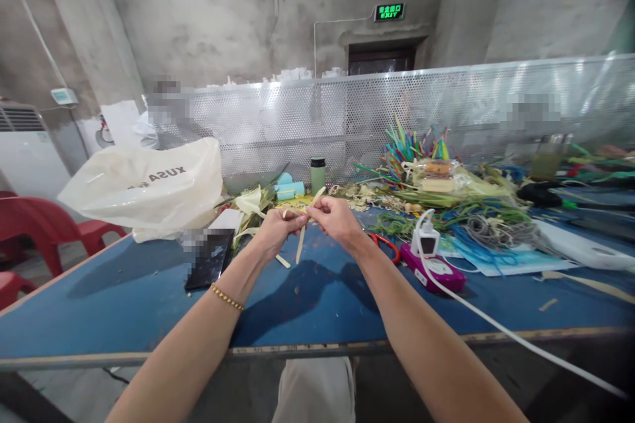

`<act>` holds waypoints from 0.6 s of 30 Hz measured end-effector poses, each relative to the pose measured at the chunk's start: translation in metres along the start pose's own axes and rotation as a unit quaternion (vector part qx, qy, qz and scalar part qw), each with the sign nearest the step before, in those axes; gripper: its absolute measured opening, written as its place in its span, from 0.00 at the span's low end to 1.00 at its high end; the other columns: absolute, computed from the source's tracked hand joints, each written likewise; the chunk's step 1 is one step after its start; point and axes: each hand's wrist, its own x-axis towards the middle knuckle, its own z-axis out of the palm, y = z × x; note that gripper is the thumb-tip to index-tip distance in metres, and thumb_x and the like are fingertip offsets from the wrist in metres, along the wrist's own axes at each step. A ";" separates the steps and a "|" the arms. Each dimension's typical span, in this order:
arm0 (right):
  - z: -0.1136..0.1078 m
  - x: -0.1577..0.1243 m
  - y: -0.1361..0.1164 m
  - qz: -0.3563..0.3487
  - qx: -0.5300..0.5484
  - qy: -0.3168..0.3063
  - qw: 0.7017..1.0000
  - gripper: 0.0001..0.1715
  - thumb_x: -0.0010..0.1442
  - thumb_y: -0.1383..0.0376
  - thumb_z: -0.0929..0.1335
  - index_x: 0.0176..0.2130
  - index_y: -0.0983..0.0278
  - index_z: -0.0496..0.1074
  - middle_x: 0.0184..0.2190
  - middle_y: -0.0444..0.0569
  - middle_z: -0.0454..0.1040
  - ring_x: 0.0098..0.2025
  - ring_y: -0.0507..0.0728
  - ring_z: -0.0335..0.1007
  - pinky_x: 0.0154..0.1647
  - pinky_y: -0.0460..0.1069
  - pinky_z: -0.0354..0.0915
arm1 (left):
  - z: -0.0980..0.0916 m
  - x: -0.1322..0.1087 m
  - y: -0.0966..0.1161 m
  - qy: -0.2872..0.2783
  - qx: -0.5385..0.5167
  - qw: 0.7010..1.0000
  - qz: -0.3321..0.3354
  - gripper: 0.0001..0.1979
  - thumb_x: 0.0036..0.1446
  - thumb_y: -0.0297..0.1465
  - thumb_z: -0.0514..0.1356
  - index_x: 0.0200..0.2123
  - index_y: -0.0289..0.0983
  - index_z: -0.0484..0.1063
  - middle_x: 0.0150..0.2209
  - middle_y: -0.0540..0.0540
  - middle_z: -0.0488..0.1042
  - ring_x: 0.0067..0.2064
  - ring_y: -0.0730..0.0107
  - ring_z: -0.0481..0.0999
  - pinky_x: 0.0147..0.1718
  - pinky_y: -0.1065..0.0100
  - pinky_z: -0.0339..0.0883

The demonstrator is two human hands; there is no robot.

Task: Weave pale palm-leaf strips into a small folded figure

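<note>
Pale yellow-green flat strips, looking like dried leaf or straw, are pinched between my two hands above the blue table (163,317). My left hand (280,230) is closed, thumb and finger pressed on the strips. Right beside it, my right hand (336,217) pinches the same strips, the fingertips of both hands nearly meeting. One strip (300,248) hangs down between the hands, and a short end sticks up above the right fingers. How the strips cross is hidden by my fingers.
A white plastic bag (149,188) and a dark phone-like tablet (211,261) lie left. Behind stands a green bottle (318,177). To the right are red-handled scissors (389,246), a purple power strip (434,269) with a white cable, and bundled coloured strands (411,152). A perforated metal screen (278,125) rises behind.
</note>
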 end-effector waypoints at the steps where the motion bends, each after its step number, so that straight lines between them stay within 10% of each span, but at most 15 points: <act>1: 0.000 0.000 -0.001 0.001 0.003 0.010 1.000 0.12 0.53 0.60 0.67 0.24 0.65 0.67 0.15 0.41 0.64 0.20 0.50 0.60 0.22 0.45 0.57 | 0.000 0.000 0.001 -0.006 -0.008 1.000 -0.009 0.14 0.37 0.34 0.72 0.19 0.31 0.72 0.20 0.50 0.68 0.22 0.78 0.64 0.25 0.71 0.55; 18: 0.006 0.006 0.002 0.007 -0.022 0.075 0.997 0.10 0.50 0.60 0.66 0.24 0.64 0.65 0.22 0.46 0.71 0.25 0.52 0.66 0.28 0.47 0.61 | 0.007 -0.001 0.000 0.041 0.021 0.999 0.015 0.14 0.38 0.37 0.71 0.23 0.32 0.75 0.20 0.51 0.68 0.21 0.80 0.58 0.22 0.71 0.47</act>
